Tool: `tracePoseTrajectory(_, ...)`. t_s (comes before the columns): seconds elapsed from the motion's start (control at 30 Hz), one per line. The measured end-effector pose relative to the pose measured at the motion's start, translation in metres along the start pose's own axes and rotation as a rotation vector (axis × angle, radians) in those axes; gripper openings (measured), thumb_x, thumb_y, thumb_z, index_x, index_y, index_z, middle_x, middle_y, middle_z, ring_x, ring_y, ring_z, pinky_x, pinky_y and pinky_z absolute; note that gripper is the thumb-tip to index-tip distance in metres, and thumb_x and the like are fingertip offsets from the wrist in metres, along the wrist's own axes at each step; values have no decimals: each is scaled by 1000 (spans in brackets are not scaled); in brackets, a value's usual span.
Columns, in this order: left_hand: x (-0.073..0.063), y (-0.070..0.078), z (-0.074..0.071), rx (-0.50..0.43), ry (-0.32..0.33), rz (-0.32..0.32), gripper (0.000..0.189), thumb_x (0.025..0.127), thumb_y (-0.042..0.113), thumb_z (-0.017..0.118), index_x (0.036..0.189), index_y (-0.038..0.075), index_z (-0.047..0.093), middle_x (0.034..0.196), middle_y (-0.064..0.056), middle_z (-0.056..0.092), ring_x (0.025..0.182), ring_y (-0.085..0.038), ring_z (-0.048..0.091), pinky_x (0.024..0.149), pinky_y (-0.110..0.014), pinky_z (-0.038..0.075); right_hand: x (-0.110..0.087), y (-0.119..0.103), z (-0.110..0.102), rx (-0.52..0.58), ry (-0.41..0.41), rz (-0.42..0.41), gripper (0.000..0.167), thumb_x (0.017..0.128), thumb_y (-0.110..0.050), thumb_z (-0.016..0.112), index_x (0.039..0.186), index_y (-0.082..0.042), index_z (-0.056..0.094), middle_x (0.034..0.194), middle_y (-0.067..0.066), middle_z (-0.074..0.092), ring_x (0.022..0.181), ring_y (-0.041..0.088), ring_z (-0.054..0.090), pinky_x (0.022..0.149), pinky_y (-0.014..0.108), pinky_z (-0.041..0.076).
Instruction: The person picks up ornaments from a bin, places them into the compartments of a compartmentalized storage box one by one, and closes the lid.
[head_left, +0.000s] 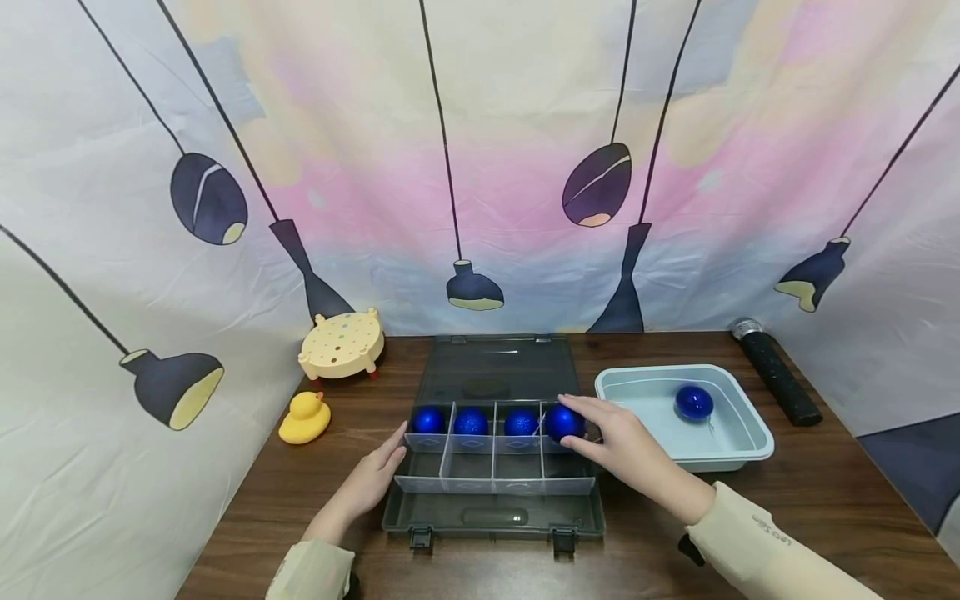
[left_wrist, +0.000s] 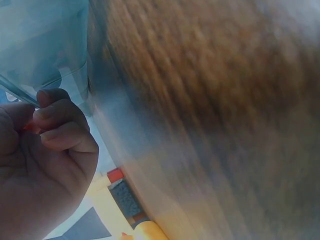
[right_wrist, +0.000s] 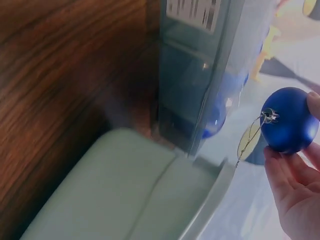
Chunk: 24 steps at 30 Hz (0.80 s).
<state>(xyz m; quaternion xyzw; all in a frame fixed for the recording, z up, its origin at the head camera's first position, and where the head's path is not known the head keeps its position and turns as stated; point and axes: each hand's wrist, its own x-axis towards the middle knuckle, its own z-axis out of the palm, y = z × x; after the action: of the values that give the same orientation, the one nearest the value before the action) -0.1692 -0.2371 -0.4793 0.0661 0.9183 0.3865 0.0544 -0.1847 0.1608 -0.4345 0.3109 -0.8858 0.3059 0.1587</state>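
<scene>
A blue Christmas bauble [head_left: 564,423] with a metal cap and thin string is held between the thumb and fingers of my right hand [head_left: 618,442], at the rightmost back compartment of a clear divided box [head_left: 491,522]. In the right wrist view the bauble [right_wrist: 289,120] shows above the box wall. Three more blue baubles, including the leftmost bauble [head_left: 429,420], sit in the other back compartments. My left hand [head_left: 367,482] grips the box's left edge; in the left wrist view its curled fingers [left_wrist: 65,122] and thumb meet at the rim.
Right of the box stands a pale blue tray [head_left: 637,392] with one blue bauble [head_left: 693,402] in it. A black microphone [head_left: 776,375] lies beyond. At the left are a yellow rubber duck [head_left: 305,418] and a small cream stool [head_left: 342,345]. The dark lid [head_left: 495,367] lies folded back.
</scene>
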Motion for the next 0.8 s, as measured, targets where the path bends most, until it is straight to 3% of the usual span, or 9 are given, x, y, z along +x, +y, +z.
tracePoseTrajectory(0.13,0,0,0,-4,-10,-6,49,106,20,38,152,7,28,148,-20,35,133,-39,35,108,-55,26,2,-6,6,1,-25,-39,58,84,-32,76,136,-14,57,130,3,59,118,20,56,94,42,47)
tracePoseTrajectory(0.3,0,1,-1,-11,-15,-12,49,106,21,38,152,7,28,149,-19,34,134,-39,34,108,-56,25,7,-14,11,-8,-45,-30,58,84,-33,76,136,-15,57,129,0,60,116,18,57,92,40,48)
tracePoseTrajectory(0.5,0,1,-1,-18,-17,-17,49,106,22,38,152,8,28,149,-19,33,134,-39,34,108,-56,25,12,-24,19,46,-116,-36,56,86,-32,74,136,-13,56,133,3,56,120,18,54,92,37,49)
tracePoseTrajectory(0.8,-1,2,-1,-17,-14,-14,49,106,21,38,152,8,28,149,-20,34,134,-39,34,107,-56,25,15,-33,30,43,-226,-34,56,85,-35,74,134,-13,58,127,2,57,108,15,60,84,32,53)
